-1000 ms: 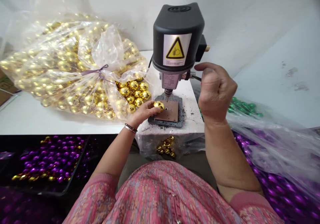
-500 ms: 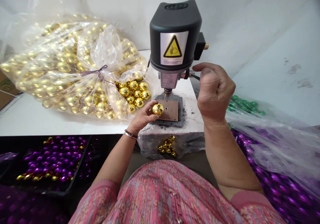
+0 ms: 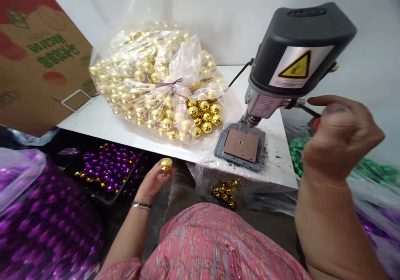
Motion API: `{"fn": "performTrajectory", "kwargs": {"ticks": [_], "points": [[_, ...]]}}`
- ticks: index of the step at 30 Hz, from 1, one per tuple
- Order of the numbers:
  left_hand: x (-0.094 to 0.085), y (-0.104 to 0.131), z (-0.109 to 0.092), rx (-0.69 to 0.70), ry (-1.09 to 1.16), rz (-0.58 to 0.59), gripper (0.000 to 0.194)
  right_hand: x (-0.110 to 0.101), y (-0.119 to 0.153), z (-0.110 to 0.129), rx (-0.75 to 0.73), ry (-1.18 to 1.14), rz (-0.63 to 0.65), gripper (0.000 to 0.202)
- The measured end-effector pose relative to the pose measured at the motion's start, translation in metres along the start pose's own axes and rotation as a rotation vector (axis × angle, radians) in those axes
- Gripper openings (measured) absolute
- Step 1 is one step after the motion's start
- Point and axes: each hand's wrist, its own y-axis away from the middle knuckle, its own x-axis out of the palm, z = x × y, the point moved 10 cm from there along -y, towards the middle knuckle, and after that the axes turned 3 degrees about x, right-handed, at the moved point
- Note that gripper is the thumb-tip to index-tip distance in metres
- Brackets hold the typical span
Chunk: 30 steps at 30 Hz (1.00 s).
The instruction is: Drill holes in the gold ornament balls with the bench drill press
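Note:
A shiny gold ball [image 3: 166, 165] is pinched in the fingertips of my left hand [image 3: 152, 183], low in front of the table's front edge, left of my legs. My right hand [image 3: 339, 136] is curled at the feed lever [image 3: 308, 108] on the side of the bench drill press [image 3: 300, 51]. A bit of red shows beside its fingers. Under the drill chuck [image 3: 253, 121], a brown square plate [image 3: 241, 145] with a small hole lies on the grey base [image 3: 222, 153].
A tied clear bag of gold balls [image 3: 137, 84] lies on the white table [image 3: 103, 123]. A black tray [image 3: 108, 196] of purple and gold balls sits below left, near a purple-filled bag [image 3: 46, 221]. Gold balls [image 3: 226, 190] hang in plastic at the front edge. A cardboard box [image 3: 40, 59] stands left.
My left hand has carried the gold ball away from the drill plate, left and down past the table edge. My right hand stays at the lever. The view has turned left.

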Motion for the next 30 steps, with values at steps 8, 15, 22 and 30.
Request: {"fn": "performTrajectory", "kwargs": {"ticks": [8,15,22,30], "points": [[-0.102,-0.002,-0.116,0.459,-0.125,-0.497,0.036,0.000,0.002,-0.002,0.002,-0.002,-0.004,0.038],[0.203,-0.018,-0.100,0.759,-1.186,0.174,0.035,0.002,0.001,-0.003,0.003,-0.019,0.040,0.037],[0.276,-0.064,-0.077,0.615,-1.907,0.117,0.038,0.006,0.000,-0.003,0.038,-0.032,0.116,0.035],[0.261,-0.046,-0.070,0.508,-0.984,0.434,0.047,0.010,0.001,-0.005,0.010,-0.046,0.144,0.033]]}}
